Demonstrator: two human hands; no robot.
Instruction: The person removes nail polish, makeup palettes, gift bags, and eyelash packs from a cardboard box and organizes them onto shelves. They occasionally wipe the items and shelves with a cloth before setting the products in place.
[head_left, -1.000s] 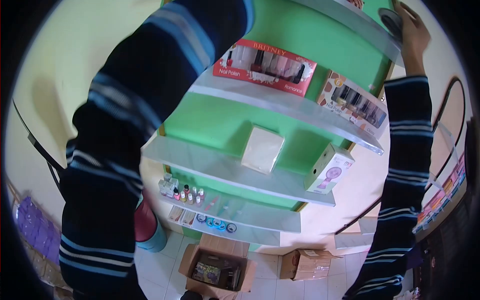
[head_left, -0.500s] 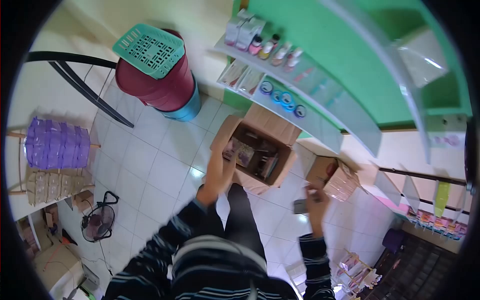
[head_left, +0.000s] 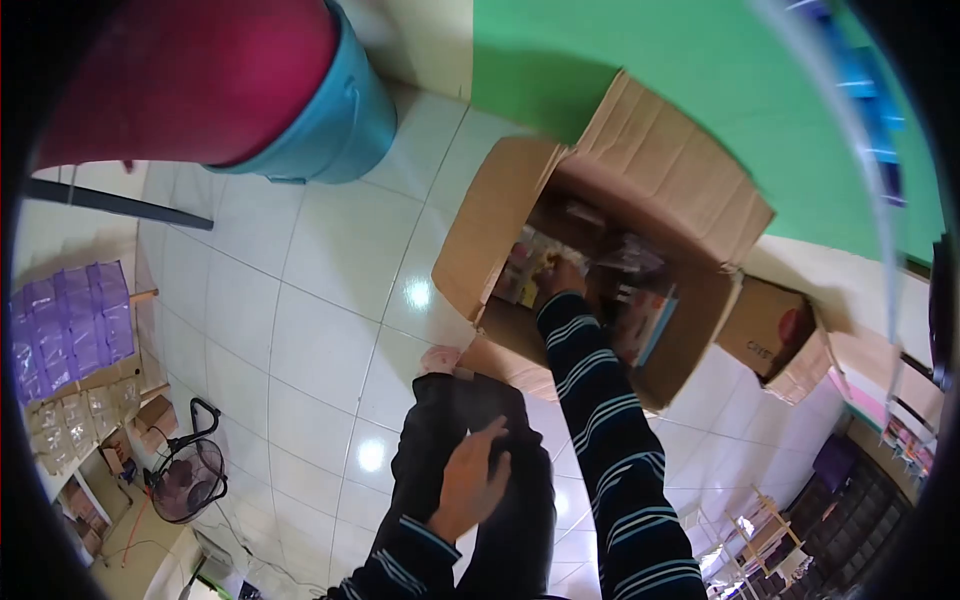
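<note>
Down on the floor: you bent over an open cardboard box (head_left: 610, 230) that sat on the white tiles (head_left: 300, 300), close to the green wall (head_left: 700, 90).
Right hand: your right hand (head_left: 566, 278) was deep inside the box, on top of the small packets (head_left: 530, 270). You could not tell if its grip was apart or clamped on a packet, since the picture was too blurry there.
Left hand: your left hand (head_left: 470, 480) rested flat on your dark trouser leg (head_left: 480, 420). Its fingers were loose and apart, with nothing in them.
Where the packets were: inside the box, at the left end, under your right hand.
How they would feel: the packets looked light, thin and shiny, so they might slip. A pinch on the edges of one packet looked like the best hold.
How many boxes: two. One big open one, and one smaller box (head_left: 775, 330) just beside it.
How many packets: too many, and too blurry, to count.
How many buckets: a blue bucket (head_left: 340, 110) with a red one (head_left: 190, 80) stacked in it.
Other things: one small fan (head_left: 185, 478) on the floor, and purple packs (head_left: 70, 320) hanging on a rack.
</note>
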